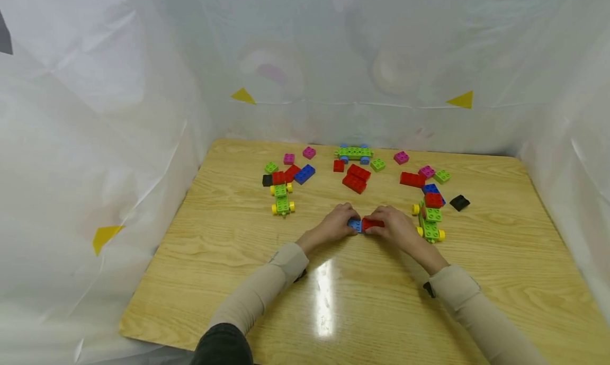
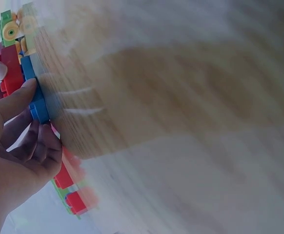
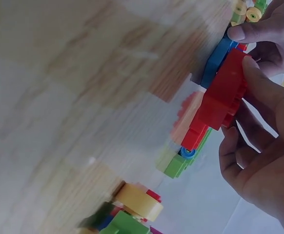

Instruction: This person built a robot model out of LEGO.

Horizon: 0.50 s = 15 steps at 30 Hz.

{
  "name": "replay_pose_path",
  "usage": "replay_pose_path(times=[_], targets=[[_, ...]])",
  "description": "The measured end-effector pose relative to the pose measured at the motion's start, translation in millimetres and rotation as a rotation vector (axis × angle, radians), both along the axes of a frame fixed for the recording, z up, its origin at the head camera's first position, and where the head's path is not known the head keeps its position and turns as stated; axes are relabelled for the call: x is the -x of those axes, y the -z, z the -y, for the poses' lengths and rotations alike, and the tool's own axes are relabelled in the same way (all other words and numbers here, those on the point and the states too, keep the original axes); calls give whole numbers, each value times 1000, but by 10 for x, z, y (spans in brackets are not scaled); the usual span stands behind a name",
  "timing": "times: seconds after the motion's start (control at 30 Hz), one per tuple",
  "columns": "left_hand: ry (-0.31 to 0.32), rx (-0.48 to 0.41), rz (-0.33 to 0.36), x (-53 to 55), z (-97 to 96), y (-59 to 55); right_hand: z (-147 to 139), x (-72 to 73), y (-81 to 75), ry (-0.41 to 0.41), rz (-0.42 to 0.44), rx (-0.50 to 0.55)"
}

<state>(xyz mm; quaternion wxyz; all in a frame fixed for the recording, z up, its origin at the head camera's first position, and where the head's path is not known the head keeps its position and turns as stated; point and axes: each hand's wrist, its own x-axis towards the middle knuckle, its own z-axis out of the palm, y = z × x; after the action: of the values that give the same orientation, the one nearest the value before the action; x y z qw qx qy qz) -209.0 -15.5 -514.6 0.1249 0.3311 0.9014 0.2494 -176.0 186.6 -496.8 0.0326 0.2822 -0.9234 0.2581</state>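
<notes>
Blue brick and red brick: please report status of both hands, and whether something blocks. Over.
Left hand pinching blue brick. Right hand holding red brick. Bricks close together, joined or not unclear. No other brick between them.

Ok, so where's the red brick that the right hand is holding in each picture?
Head: right of centre, below the middle: red brick, in the right hand.
Left wrist: far left, upper half: red brick.
Right wrist: right side, upper half: red brick.
Shared landmark: the blue brick, next to it, held by the left hand, shows in all three.
</notes>
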Motion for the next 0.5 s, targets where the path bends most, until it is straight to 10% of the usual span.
replay_pose_path(times=[0.5], targets=[[3, -2, 11, 0, 9, -19, 17, 51, -35, -4, 48, -22]])
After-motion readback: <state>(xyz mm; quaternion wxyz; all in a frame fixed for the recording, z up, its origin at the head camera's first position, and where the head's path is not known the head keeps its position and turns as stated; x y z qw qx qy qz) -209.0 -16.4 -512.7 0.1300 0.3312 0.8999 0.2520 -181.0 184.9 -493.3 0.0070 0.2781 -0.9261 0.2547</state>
